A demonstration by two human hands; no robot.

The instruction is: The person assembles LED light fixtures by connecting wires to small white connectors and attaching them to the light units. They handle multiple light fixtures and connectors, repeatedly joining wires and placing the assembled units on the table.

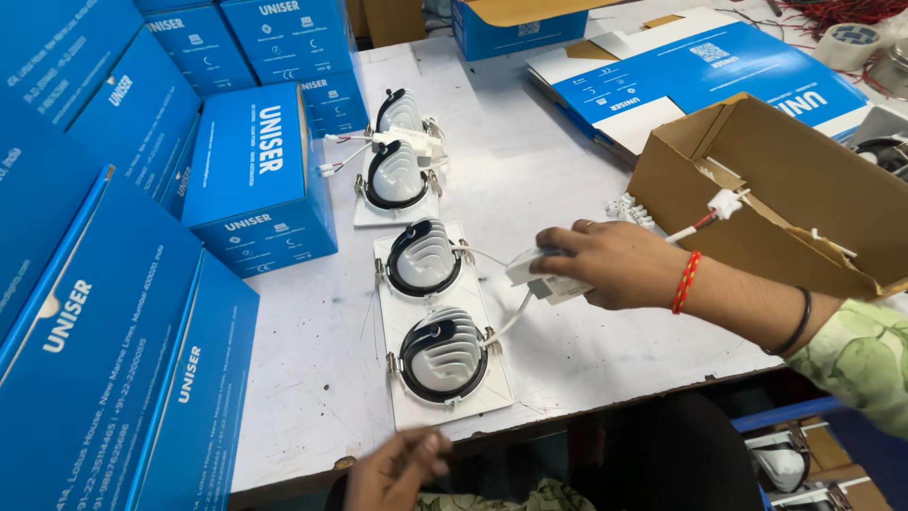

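My right hand (615, 263) reaches in from the right and grips a small white driver box (544, 280) with wires running to a white twin downlight fixture (437, 322) lying face down on the white table (530, 161). The fixture holds two round finned lamp heads with black rings. My left hand (395, 470) hangs low at the table's near edge, fingers loosely curled, holding nothing. A second twin fixture (397, 166) lies farther back, its red and white wires pointing left.
Blue cartons (260, 170) are stacked along the left side and back. An open brown cardboard box (776, 189) sits at the right, with flattened blue cartons (700, 71) behind it. A tape roll (851, 43) and red wires lie at the far right corner.
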